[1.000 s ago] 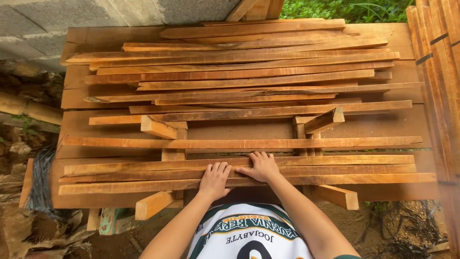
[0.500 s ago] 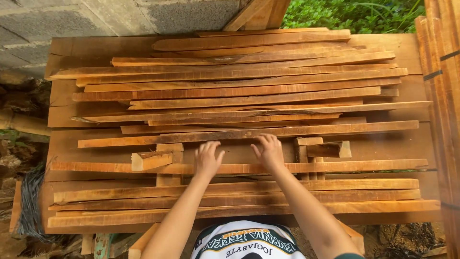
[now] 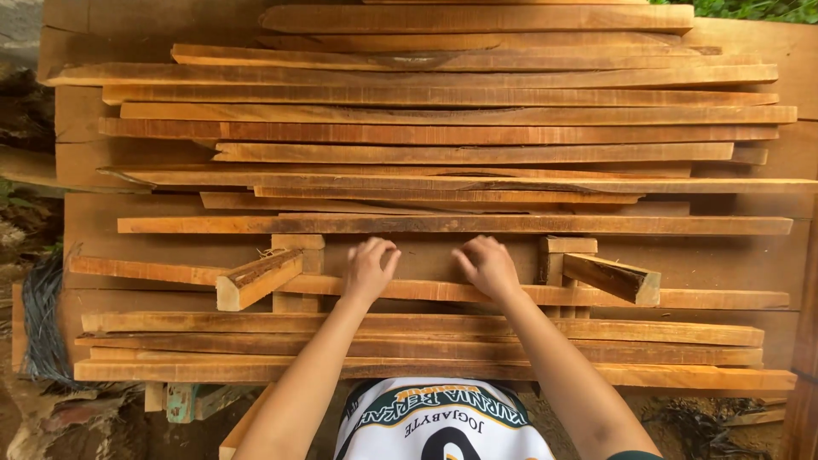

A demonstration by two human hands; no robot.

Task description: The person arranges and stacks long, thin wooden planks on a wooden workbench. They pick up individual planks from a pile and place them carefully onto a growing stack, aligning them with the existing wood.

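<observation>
Left hand (image 3: 368,268) and right hand (image 3: 487,264), fingers curled, both touch the near edge of one long wooden slat (image 3: 256,224); whether they grip it I cannot tell.

Soft, even daylight falls over the slats (image 3: 443,136), with no glare and no hard shadows; only thin dark lines sit under the overlapping edges and beneath the two short blocks (image 3: 256,279). The wood reads warm orange and sharply focused across the middle, its grain clear. Both hands (image 3: 426,266) are crisp, with no motion blur. Wide-angle distortion bows the long slats near the frame's top and bottom. The ground (image 3: 34,417) at lower left lies dimmer and softer.
</observation>
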